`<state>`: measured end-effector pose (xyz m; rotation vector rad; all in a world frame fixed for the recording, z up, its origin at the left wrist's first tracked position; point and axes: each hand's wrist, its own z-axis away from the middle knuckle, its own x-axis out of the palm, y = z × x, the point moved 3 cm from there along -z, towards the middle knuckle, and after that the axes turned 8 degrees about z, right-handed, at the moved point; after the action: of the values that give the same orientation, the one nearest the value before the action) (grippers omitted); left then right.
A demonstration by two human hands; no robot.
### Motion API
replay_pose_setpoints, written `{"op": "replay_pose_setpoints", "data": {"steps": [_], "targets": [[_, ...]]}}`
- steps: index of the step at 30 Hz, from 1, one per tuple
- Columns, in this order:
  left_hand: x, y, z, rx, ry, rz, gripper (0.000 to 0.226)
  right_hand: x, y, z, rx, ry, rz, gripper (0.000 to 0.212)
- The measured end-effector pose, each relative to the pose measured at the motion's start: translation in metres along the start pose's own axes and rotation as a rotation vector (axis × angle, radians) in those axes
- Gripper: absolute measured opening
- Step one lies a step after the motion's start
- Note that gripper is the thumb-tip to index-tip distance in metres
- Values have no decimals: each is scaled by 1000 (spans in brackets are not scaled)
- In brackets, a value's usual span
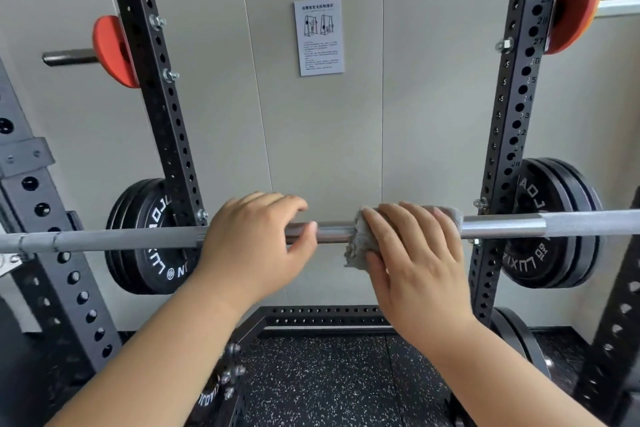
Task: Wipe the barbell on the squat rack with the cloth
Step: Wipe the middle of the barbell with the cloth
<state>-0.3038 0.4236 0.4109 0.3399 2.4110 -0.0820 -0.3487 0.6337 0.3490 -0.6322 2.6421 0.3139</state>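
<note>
My right hand (415,253) clamps the cloth (356,243) round the middle of the bar (332,230), fingers curled over the top. My left hand (252,243) grips the bare bar just beside it. The cloth's loose corner under the bar could bunch up or slip out if my squeeze slackens mid-slide.

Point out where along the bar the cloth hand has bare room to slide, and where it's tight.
Roomiest: the barbell stretch from the right hand and cloth outward, past the right upright. Also bare: the barbell beyond the left hand, past the left upright. Tight: the short gap between the left hand's thumb and the cloth.
</note>
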Motion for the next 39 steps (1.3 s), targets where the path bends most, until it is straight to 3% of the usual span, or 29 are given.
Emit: {"op": "replay_pose_setpoints", "data": {"steps": [2,4,7,10,13,15,20,24,28,33,36,39], "targets": [[-10,-17,3,-46,30,-10,46,-1,5,4,-40,-9,17,49],[-18,-30,5,-75,62,-33,48,-6,9,1,-4,10,-7,42],[-27,-49,8,-100,91,-58,48,-12,6,-15,221,25,35,24],[-26,-62,13,-177,31,-78,56,-11,-8,-39,342,-52,139,37],[-11,-69,21,-254,-70,-169,67,-2,-32,-39,245,-54,112,41],[-4,-71,23,-241,-45,-198,67,6,-46,-26,155,-15,82,35],[1,-76,23,-199,20,-221,65,10,-39,-5,-46,-1,81,54],[3,-77,25,-180,59,-205,62,1,-33,-19,79,13,51,43],[2,-77,26,-165,81,-201,60,2,-44,-52,246,-56,152,50],[3,-78,27,-112,80,-189,55,14,-82,-38,20,-93,103,37],[2,-82,31,-76,86,-134,53,17,-81,-25,-79,-61,103,47],[-2,-85,32,-54,46,-107,67,10,-67,-29,-79,-90,72,47]]}}
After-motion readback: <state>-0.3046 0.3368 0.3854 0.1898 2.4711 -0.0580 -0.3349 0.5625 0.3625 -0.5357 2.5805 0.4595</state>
